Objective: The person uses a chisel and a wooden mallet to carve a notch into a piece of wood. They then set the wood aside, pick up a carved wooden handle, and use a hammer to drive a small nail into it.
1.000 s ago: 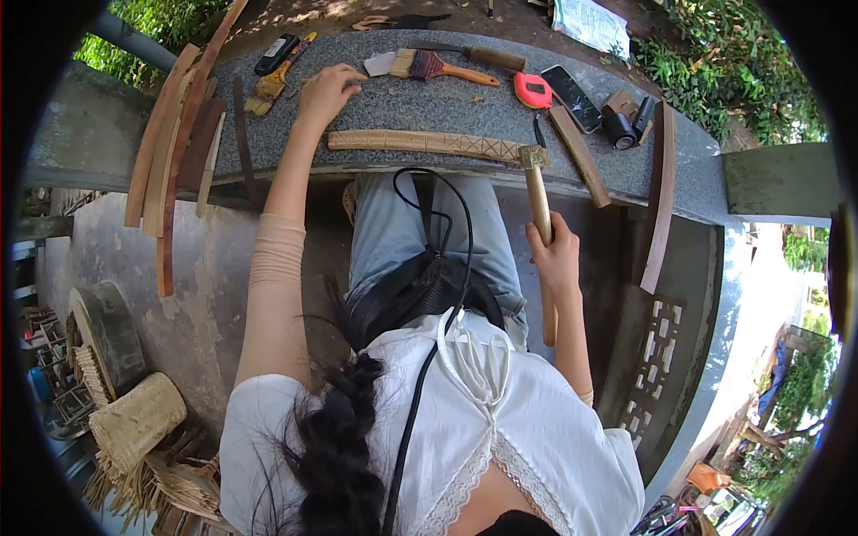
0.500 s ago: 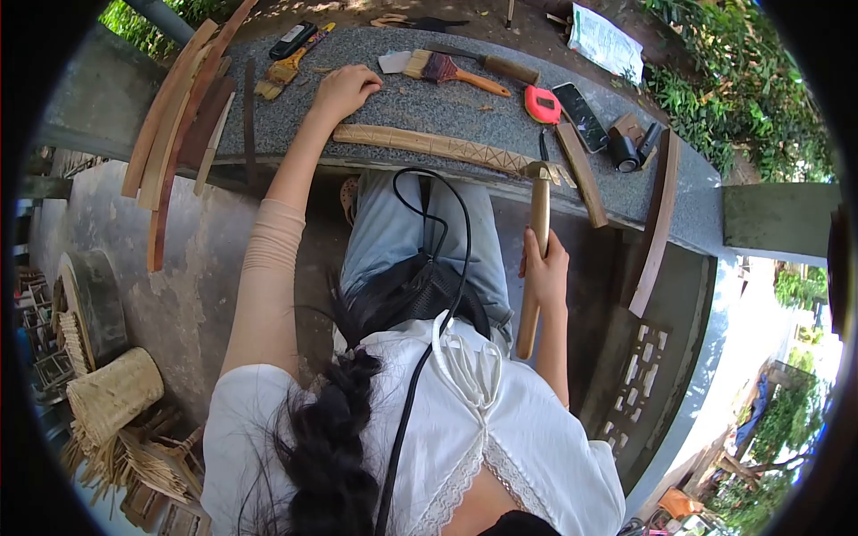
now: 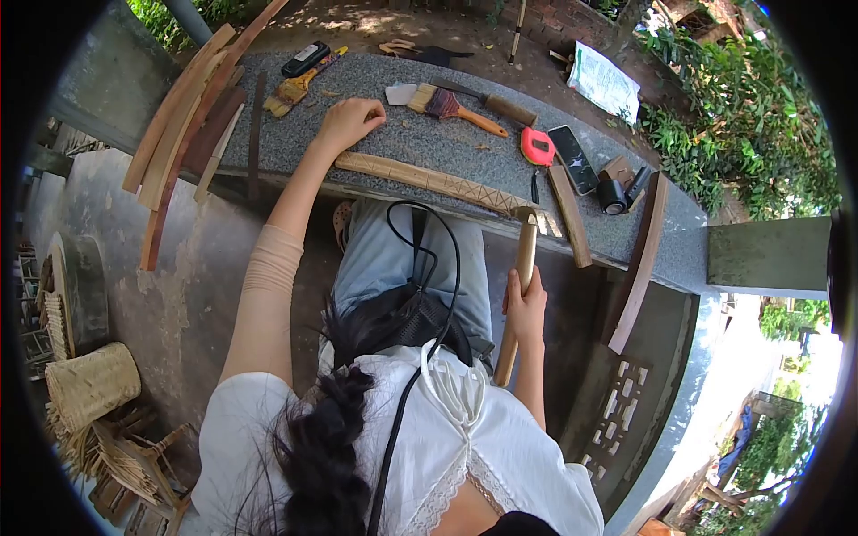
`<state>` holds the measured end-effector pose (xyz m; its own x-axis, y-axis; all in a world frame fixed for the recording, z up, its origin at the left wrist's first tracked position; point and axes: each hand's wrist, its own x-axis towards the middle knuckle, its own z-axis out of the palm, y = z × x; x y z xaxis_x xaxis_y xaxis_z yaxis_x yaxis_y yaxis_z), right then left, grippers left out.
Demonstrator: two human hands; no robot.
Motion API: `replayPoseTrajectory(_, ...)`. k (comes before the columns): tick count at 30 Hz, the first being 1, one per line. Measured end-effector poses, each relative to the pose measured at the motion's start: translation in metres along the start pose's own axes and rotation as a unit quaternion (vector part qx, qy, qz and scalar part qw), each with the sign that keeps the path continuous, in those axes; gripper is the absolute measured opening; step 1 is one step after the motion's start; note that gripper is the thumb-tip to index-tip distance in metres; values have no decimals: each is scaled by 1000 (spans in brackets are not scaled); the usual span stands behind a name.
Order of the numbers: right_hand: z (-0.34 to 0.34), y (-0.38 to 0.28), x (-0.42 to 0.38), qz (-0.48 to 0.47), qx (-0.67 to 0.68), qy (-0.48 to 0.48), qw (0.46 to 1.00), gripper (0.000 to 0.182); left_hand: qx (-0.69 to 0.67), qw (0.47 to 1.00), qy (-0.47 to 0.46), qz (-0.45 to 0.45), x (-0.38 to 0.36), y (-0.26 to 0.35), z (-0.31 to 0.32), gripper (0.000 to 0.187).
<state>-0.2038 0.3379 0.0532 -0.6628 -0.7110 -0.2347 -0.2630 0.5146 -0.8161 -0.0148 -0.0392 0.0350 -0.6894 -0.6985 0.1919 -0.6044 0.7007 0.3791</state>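
Note:
A hammer (image 3: 517, 305) with a pale wooden handle is in my right hand (image 3: 525, 304), fingers wrapped round the handle. Its head overlaps the right end of a long wooden strip (image 3: 420, 180) at the bench's near edge. Crossed lines and notches mark the strip's top. My left hand (image 3: 351, 122) rests on the stone bench (image 3: 393, 143) just beyond the strip's left end, fingers curled in and nothing showing between them. A brush with an orange handle (image 3: 456, 111) lies to its right. Close to the hammer head is a shorter wooden piece (image 3: 569, 214).
Long wood strips (image 3: 183, 116) overhang the bench's left edge. Another brush (image 3: 302, 85), a wooden-handled knife (image 3: 509, 109), a red tape measure (image 3: 537, 146), a phone (image 3: 573, 159) and a black device (image 3: 613, 195) lie across the bench. A curved board (image 3: 640, 259) overhangs at right.
The view has tilted and shifted slightly. My right hand with the hammer appears a little lower and further left, its head still over the strip's end. My left hand stays in place.

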Motion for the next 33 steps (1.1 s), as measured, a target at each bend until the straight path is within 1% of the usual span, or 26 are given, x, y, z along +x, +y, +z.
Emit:
replayPoseTrajectory(1,0,1,1,0,3,1,1000,26,-62,997,-10,-45,-2,3,-3,15)
replayPoseTrajectory(2,1,1,1,0,6,1,1000,25,-61,997,-8,-45,-5,4,-4,15)
replayPoseTrajectory(5,1,-8,1,3,18,6,1000,22,-148,989,26,-7,-12,8,-5,15)
replayPoseTrajectory(6,2,-7,2,1,18,5,1000,22,-147,989,28,-8,-17,12,-3,15)
replayPoseTrajectory(8,3,-4,5,2,24,1,1000,23,-273,959,78,-20,-26,26,0,15)
replayPoseTrajectory(9,4,-5,7,0,25,0,1000,23,-311,947,76,-23,-32,34,2,13)
replayPoseTrajectory(10,4,-5,9,9,52,-12,999,24,-308,948,76,-23,-39,42,6,13)
replayPoseTrajectory(11,5,-6,9,20,79,-22,996,25,-419,906,29,-45,-48,51,13,13)
replayPoseTrajectory(12,5,-7,11,19,81,-22,996,25,-524,849,-19,-66,-53,59,19,13)
replayPoseTrajectory(14,5,-9,15,22,65,-37,997,23,-571,816,-54,-73,-61,75,31,14)
replayPoseTrajectory(16,4,-14,16,29,71,-45,996,23,-575,813,-56,-78,-64,87,41,16)
replayPoseTrajectory(18,5,-13,18,45,77,-51,995,24,-618,782,-50,-65,-63,96,50,16)
replayPoseTrajectory(19,5,-10,19,48,105,-58,992,24,-610,790,-39,-52,-61,104,48,15)
replayPoseTrajectory(20,6,-6,20,48,134,-63,988,24,-612,788,-49,-55,-58,108,45,15)
replayPoseTrajectory(22,9,4,22,63,156,-61,984,24,-629,771,-82,-57,-51,114,43,14)
replayPoseTrajectory(23,10,8,23,53,178,-72,980,25,-610,786,-84,-58,-48,116,45,15)
replayPoseTrajectory(24,11,12,23,43,199,-82,975,26,-609,785,-94,-62,-45,120,46,15)
replayPoseTrajectory(25,11,16,25,53,203,-80,975,26,-564,820,-89,-49,-40,124,46,16)
replayPoseTrajectory(26,9,19,27,40,221,-95,970,27,-516,852,-84,-34,-35,128,49,17)
replayPoseTrajectory(27,7,23,26,29,239,-110,964,29,-521,850,-73,-27,-30,131,56,19)
replayPoseTrajectory(28,7,26,23,38,242,-106,964,29,-521,849,-82,-30,-28,137,58,19)
replayPoseTrajectory(31,4,35,20,40,282,-107,953,33,-450,891,-62,20,-18,155,53,23)
replayPoseTrajectory(33,0,43,21,41,286,-89,953,36,-455,887,-75,6,-10,164,64,22)
